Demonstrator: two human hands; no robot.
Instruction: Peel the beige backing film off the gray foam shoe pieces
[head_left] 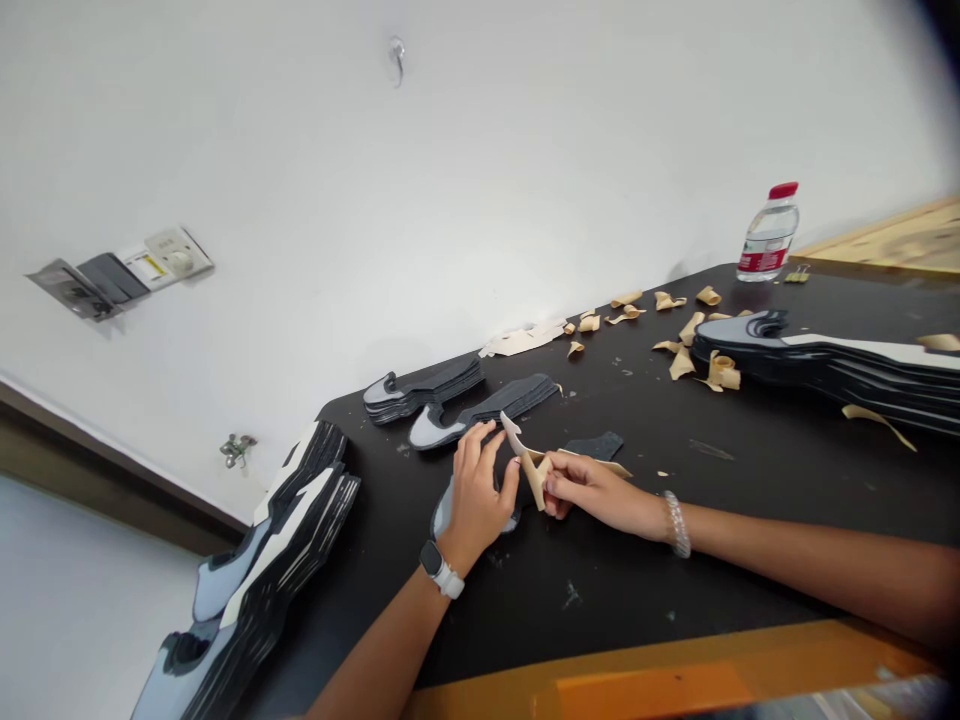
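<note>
- On the black workbench point(600, 590), the left hand point(476, 505) lies open, fingers spread, pressing down a dark shoe-shaped foam piece point(592, 447) at centre.
- The right hand point(592, 490) pinches curled tan backing paper point(534, 475) close to the left, a steadying hold.
- Stacked foam pieces point(424, 390) sit at 11 o'clock.

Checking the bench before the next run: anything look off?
Tan paper scraps lie curled and scattered across the black table, around the dark shoe-shaped stack on the right, unlike the neat stacks. The wall socket plate also has grey flaps hanging askew.
</note>
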